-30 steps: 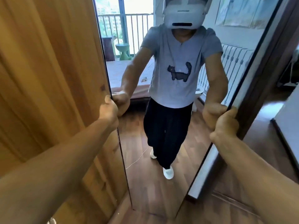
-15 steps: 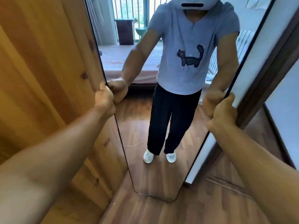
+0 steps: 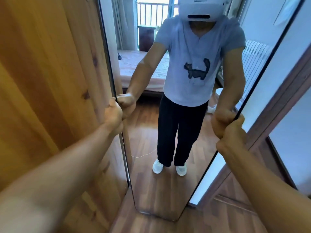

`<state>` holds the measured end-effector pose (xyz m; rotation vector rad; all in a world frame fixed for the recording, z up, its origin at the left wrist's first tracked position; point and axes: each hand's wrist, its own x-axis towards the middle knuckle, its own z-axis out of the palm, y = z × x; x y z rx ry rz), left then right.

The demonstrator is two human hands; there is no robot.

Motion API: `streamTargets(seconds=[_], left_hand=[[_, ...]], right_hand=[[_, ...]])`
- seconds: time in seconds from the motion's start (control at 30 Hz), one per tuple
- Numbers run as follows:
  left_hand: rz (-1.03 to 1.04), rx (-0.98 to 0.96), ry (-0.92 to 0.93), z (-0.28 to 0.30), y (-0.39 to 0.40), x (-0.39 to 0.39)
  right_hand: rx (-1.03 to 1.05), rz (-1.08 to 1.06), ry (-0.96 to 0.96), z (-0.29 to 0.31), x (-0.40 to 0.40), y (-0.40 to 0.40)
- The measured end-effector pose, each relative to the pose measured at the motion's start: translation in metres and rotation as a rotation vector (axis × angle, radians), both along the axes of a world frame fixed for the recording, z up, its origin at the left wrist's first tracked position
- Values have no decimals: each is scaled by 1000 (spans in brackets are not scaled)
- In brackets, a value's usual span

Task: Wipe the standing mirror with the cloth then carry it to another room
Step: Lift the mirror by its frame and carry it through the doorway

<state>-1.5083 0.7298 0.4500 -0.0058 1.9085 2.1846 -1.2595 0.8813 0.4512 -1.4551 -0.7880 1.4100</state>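
Note:
The tall standing mirror (image 3: 156, 195) with a thin dark frame fills the middle of the head view, upright and leaning slightly. My left hand (image 3: 114, 115) grips its left edge at mid height. My right hand (image 3: 232, 133) grips its right edge a little lower. The glass reflects me holding it, a bed and a balcony door behind. The mirror's bottom edge is close to the wooden floor (image 3: 151, 224); I cannot tell if it touches. No cloth is in view.
A light wooden door or wardrobe panel (image 3: 50, 81) stands close on the left of the mirror. A dark wooden door frame (image 3: 277, 105) and white wall run along the right. Wooden floor stretches below.
The mirror has shifted a little to the right in view and its reflection now shows more of the balcony door. Both hands keep the same grip on its edges.

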Motion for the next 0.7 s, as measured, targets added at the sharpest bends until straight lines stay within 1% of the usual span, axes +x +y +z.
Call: streamTargets(seconds=[0.07, 0.2, 0.27, 0.3, 0.4, 0.57, 0.7], left_hand=[[-8, -5, -8, -1, 7, -5], [0, -9, 5, 0, 14, -10], [6, -22, 18, 2, 16, -15], [13, -33, 29, 1, 17, -18], [1, -58, 58, -6, 20, -27], [-22, -101, 26, -15, 25, -39], [-39, -94, 16, -18, 30, -48]], right_hand=[[36, 7, -5, -4, -4, 6], [-16, 27, -22, 4, -13, 10], [65, 69, 7, 2, -19, 10], [84, 55, 15, 0, -20, 8], [-1, -42, -3, -5, -21, 8], [2, -31, -3, -13, -31, 16], [34, -28, -18, -17, -36, 25]])
